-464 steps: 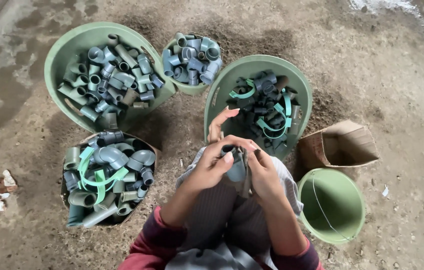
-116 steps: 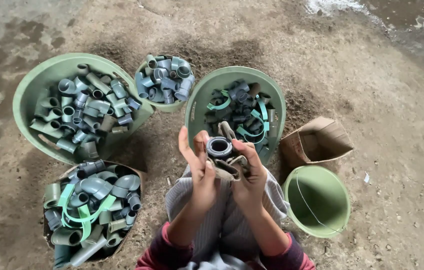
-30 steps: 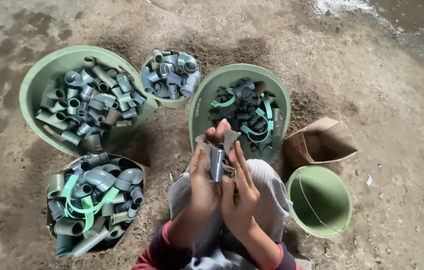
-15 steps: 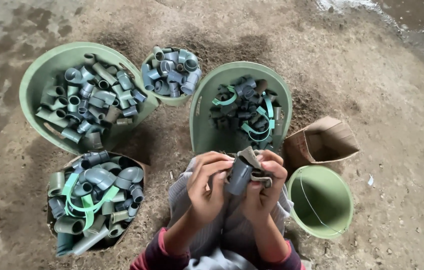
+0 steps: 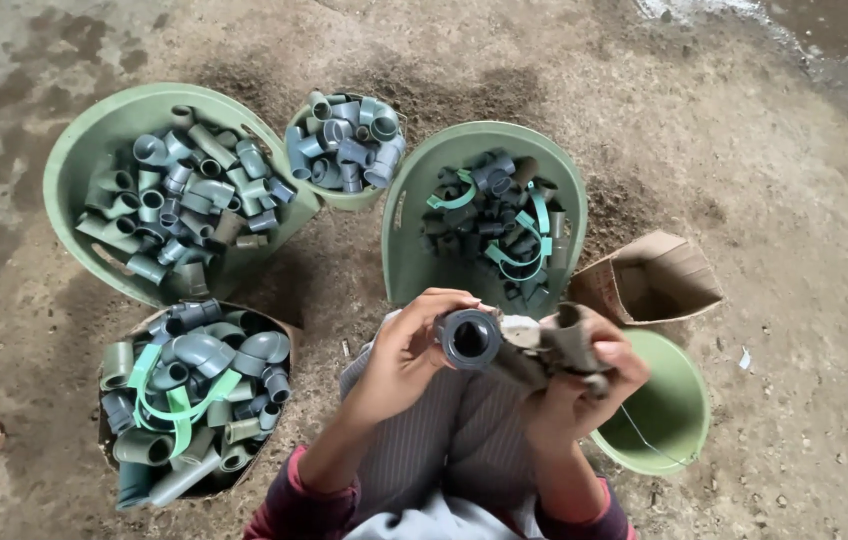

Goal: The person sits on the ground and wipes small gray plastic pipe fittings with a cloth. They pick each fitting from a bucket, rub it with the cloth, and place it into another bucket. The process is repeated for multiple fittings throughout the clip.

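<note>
Grey pipe fitting [image 5: 471, 338] in both hands' closed grip, far end hidden behind right hand [image 5: 584, 385]

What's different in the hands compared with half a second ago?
The grey pipe fitting has been turned so its open round end faces up at the camera, left hand at that end, right hand gripping the other pieces. Both hands kept their hold. The green tubs and cardboard box stayed put.

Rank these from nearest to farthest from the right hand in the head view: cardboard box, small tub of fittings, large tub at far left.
From the right hand:
1. Cardboard box, just up and right.
2. Small tub of fittings, top centre.
3. Large tub, far upper left.
</note>
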